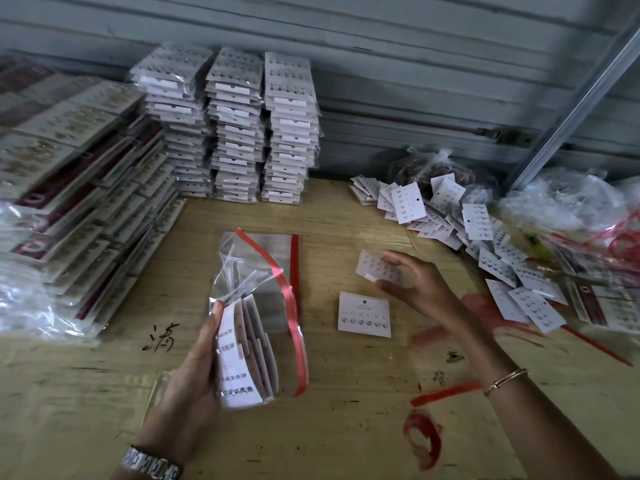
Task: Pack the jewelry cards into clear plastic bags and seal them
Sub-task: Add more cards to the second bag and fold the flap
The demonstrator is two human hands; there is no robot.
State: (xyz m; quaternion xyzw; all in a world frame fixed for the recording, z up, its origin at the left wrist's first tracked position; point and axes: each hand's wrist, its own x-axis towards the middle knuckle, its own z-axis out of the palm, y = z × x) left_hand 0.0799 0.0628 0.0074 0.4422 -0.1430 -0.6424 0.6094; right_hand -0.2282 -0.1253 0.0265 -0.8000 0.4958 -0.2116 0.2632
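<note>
My left hand (194, 368) grips a clear plastic bag (273, 327) with a red zip strip, its mouth open toward the top. Several white jewelry cards (242, 351) stand inside it. My right hand (415, 282) holds one white jewelry card (372, 266) between thumb and fingers, above the table and to the right of the bag. Another single card (364, 314) lies flat on the table just below that hand. A loose heap of the same cards (485, 237) spreads along the right side. More empty bags (273, 244) lie flat under the held bag.
Three tall stacks of bagged cards (235, 126) stand at the back by the wall. Slanted rows of packed cards (79, 188) fill the left side. Crumpled plastic and red strips (571, 202) lie at the right. The table is cardboard (346, 427) with red marks.
</note>
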